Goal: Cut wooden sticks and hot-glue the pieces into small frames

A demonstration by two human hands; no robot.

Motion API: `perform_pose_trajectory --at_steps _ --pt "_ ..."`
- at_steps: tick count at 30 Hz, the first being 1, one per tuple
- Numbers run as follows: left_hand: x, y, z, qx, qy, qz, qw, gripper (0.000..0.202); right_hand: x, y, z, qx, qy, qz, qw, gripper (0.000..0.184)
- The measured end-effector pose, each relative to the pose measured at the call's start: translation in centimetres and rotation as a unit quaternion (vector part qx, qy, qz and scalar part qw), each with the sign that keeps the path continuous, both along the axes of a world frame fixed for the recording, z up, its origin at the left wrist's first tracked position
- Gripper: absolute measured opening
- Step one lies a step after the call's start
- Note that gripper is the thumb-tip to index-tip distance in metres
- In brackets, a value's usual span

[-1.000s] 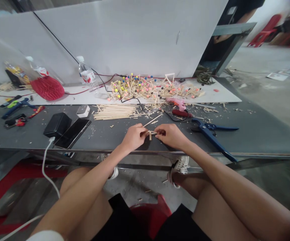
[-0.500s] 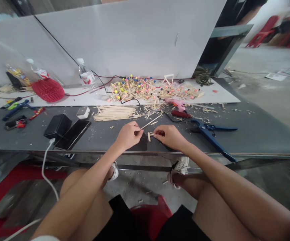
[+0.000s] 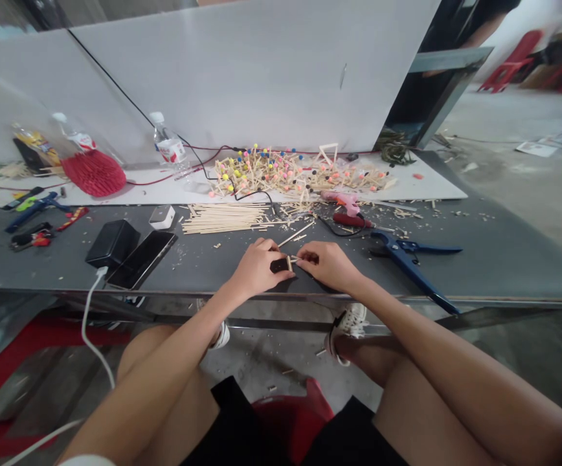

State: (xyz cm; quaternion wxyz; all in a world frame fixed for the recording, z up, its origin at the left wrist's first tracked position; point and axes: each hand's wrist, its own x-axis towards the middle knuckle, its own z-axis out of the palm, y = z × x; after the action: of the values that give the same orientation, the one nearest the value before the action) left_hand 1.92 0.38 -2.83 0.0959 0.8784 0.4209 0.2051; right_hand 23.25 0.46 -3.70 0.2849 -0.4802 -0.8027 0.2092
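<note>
My left hand (image 3: 256, 268) rests on the grey table (image 3: 494, 259) near its front edge, thumb and fingers pinching one end of a small piece made of short wooden sticks (image 3: 290, 262). My right hand (image 3: 327, 264) pinches the other end of the same piece. A longer loose stick (image 3: 296, 233) lies just behind the hands. A bundle of long wooden sticks (image 3: 223, 217) lies further back. Blue cutting pliers (image 3: 414, 262) lie to the right of my right hand.
A pile of stick figures with coloured balls (image 3: 291, 169), a pink glue gun (image 3: 344, 202), a water bottle (image 3: 168, 145) and a red object (image 3: 94, 173) sit at the back. A phone (image 3: 140, 257), black box (image 3: 111, 243) and white charger (image 3: 162, 216) lie left.
My left hand let go of the piece half a second ago and has come back to pinch it again. My right hand has kept its hold and barely moved.
</note>
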Motion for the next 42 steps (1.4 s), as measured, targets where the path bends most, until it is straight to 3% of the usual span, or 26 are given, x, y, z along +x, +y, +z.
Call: perform_pose_trajectory --at_steps 6,22,42 --pt "0.0 0.3 -0.4 -0.007 -0.013 0.001 1.000 0.032 -0.1 0.0 -0.1 0.028 0.002 0.004 1.000 0.004" --pt "0.1 0.9 -1.1 -0.030 -0.057 -0.007 0.998 0.028 -0.2 0.2 -0.7 0.008 -0.002 0.006 1.000 0.004" --pt "0.2 0.9 -1.0 -0.043 -0.061 -0.005 0.997 0.024 -0.3 0.4 -0.4 0.011 -0.002 0.022 1.000 0.007"
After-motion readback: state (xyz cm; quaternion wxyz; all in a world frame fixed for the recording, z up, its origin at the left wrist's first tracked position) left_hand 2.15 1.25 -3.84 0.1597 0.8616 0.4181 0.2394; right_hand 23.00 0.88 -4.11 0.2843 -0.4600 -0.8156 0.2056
